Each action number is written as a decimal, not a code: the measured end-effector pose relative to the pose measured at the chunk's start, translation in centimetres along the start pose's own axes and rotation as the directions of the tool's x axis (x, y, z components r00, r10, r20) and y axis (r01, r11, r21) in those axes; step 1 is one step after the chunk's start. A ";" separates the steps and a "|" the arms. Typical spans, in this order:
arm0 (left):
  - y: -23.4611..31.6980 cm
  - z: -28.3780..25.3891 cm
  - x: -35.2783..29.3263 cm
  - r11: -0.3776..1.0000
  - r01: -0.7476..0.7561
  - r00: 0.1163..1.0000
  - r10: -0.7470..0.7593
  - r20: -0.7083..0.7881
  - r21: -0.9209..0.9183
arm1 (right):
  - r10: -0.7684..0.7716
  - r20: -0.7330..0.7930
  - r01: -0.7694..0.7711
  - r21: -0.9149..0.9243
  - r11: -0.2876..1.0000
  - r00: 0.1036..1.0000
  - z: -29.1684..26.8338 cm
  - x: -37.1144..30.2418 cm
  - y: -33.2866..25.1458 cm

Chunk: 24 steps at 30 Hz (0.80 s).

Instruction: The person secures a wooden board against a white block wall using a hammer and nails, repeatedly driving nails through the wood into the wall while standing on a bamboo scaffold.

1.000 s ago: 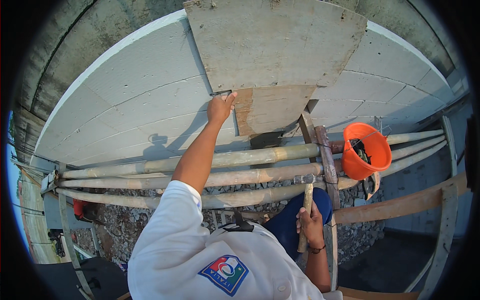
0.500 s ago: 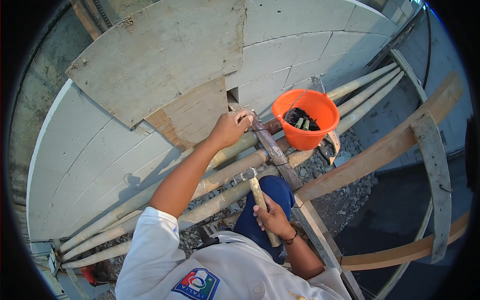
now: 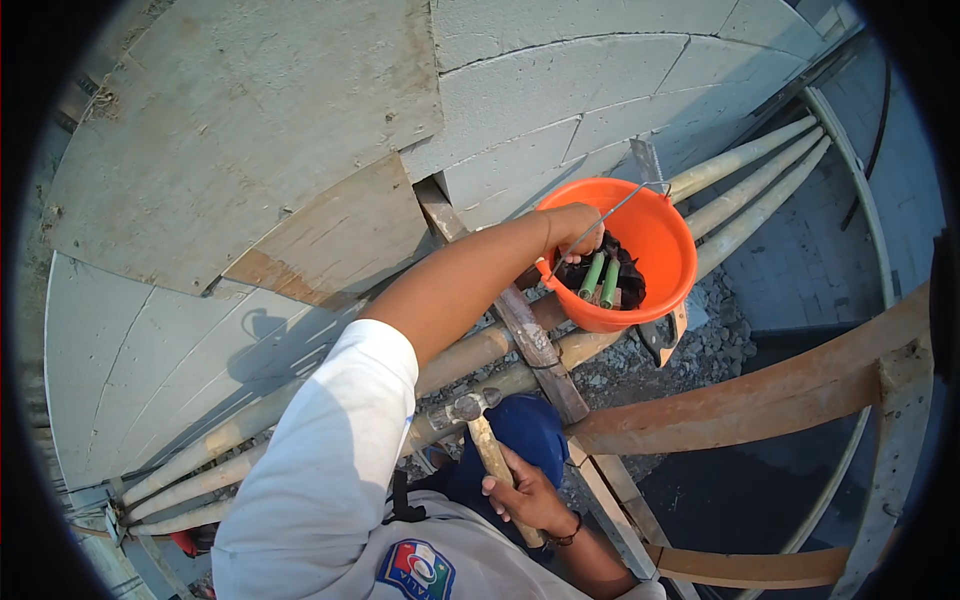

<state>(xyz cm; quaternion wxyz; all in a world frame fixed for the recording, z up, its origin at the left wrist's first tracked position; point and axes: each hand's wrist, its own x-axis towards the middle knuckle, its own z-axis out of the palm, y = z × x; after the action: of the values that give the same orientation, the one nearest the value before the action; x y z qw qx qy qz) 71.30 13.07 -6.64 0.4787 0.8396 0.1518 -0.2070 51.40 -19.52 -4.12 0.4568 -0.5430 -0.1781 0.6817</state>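
Observation:
My left hand (image 3: 583, 229) reaches over the rim into an orange bucket (image 3: 665, 235), its fingers curled down at black plastic (image 3: 630, 275). Whether something is pinched there, I cannot make out. Two green-handled tools (image 3: 600, 278) lie in the bucket beside those fingers. Closed round the wooden handle of a hammer (image 3: 490, 450) is my right hand (image 3: 530, 492), low in front of my body. The hammer's metal head points up and left, over my blue-clad knee (image 3: 525, 430). What looks like a handsaw handle (image 3: 662, 335) shows below the bucket's near right side.
Bamboo poles (image 3: 245, 440) run along a pale block wall (image 3: 560, 85), crossed by a wooden batten (image 3: 535, 345). Worn boards (image 3: 260, 130) lean against the wall. Curved timber (image 3: 750, 400) stands at the right, with rubble (image 3: 715, 350) and dark ground below the poles.
My left hand has left the top of the wooden batten and moved right, into the bucket. The right hand still grips the hammer. The view has shifted a little.

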 end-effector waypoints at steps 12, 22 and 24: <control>-1.7 1.8 2.0 0.700 -0.014 0.977 0.161 -0.139 0.714 | 0.061 0.087 -0.067 0.071 0.995 0.994 0.8 1.3 -1.3; 0.3 1.9 -0.1 0.785 -0.049 0.943 0.239 -0.229 0.617 | -0.064 -0.075 0.074 0.144 0.987 0.995 1.5 1.3 0.0; 0.8 1.1 -0.8 0.776 -0.053 0.932 0.265 -0.248 0.628 | -0.087 -0.085 0.095 0.098 0.991 0.993 1.6 1.2 -0.1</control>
<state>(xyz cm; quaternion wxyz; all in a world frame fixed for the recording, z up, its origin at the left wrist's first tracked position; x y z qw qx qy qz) 70.75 11.69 -6.16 0.1658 0.9809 0.0803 -0.0628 50.03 -18.08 -4.26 0.5213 -0.5373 -0.1493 0.6459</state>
